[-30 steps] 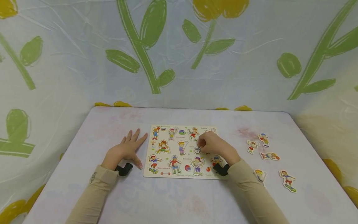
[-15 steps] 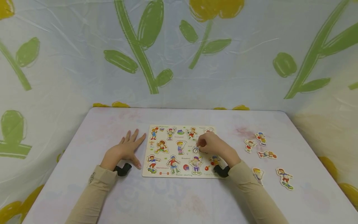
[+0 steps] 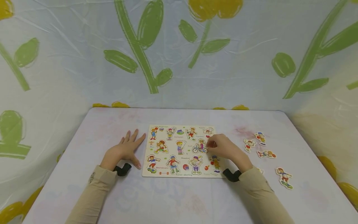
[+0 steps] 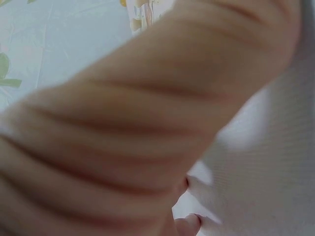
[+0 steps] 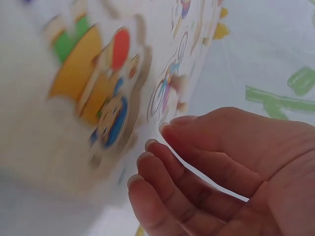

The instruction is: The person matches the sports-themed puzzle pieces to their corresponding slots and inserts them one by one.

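A wooden sports puzzle board (image 3: 173,147) lies flat on the table, with several figure pieces in its recesses. The cyclist piece (image 3: 199,147) sits in the middle row at the right, its round knob showing. Just right of it is my right hand (image 3: 225,147), fingertips loosely bent and near the piece. In the right wrist view nothing lies between thumb and fingers (image 5: 162,177); the table-tennis player picture (image 5: 101,96) appears beside them. My left hand (image 3: 126,150) rests on the table left of the board, fingers spread. The left wrist view is mostly filled by blurred skin.
Loose pieces lie right of the board: a blue-capped figure (image 3: 260,138), a tennis player (image 3: 250,145), a basketball player (image 3: 266,154) and a skateboarder (image 3: 284,178). Another piece (image 3: 260,170) is mostly covered by the right sleeve. A flowered cloth (image 3: 218,77) rises behind the table.
My right hand has let go of the cyclist piece and drawn back to the right, uncovering it. My left hand stays in place.
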Available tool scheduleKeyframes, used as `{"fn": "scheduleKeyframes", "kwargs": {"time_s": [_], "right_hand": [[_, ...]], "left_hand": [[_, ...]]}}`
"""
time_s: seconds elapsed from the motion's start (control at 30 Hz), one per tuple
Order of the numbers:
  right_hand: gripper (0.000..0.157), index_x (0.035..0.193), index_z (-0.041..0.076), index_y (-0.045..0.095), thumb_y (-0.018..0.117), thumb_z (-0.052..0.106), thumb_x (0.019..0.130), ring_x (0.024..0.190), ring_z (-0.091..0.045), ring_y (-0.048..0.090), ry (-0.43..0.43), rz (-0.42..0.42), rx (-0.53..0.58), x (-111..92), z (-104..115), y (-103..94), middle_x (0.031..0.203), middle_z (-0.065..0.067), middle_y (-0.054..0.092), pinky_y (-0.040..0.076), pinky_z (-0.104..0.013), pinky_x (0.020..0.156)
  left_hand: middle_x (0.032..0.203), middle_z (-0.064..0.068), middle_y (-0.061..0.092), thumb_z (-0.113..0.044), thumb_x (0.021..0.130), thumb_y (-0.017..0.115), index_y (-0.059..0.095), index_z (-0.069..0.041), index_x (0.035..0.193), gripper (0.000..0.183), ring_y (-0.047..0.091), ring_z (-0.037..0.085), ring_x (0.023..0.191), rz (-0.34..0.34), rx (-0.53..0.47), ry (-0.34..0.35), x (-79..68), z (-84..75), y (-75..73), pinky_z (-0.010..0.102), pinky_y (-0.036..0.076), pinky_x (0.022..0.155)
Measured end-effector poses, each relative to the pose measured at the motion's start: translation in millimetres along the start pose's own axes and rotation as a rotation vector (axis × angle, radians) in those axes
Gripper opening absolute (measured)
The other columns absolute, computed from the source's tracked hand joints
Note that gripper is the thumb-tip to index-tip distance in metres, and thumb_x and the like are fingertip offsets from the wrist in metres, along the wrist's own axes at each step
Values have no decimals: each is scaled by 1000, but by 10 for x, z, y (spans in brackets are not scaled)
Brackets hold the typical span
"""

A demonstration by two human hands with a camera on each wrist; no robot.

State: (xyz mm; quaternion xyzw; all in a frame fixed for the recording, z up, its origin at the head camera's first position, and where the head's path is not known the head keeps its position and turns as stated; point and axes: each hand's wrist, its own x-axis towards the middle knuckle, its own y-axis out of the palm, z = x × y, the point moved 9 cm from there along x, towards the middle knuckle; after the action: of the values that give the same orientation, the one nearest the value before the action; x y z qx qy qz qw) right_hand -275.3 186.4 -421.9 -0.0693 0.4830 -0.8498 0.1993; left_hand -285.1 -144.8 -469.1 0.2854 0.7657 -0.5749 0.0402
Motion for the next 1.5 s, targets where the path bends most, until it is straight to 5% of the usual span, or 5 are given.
{"fn": "scheduleKeyframes", "kwargs": {"time_s": [0.93,1.5], "right_hand": [[4,87,5,72,71,9,87,68,-9,55,94,-234,-123,-1118,-793,-758,76,4,64,49,-27,59],[14,96,-1,70,69,12,91,70,-18,54,333,-154,-124,-1585,-1324,-828,80,-2,64,47,-25,50]], "left_hand": [[162,25,-9,-46,52,93,12,-12,161,140,-14,50,145,2,-6,-16,-3,1,-16,64,1,117],[162,25,-9,-47,53,93,12,-12,160,140,-14,50,145,6,-4,-23,-6,1,-21,64,1,117]]}}
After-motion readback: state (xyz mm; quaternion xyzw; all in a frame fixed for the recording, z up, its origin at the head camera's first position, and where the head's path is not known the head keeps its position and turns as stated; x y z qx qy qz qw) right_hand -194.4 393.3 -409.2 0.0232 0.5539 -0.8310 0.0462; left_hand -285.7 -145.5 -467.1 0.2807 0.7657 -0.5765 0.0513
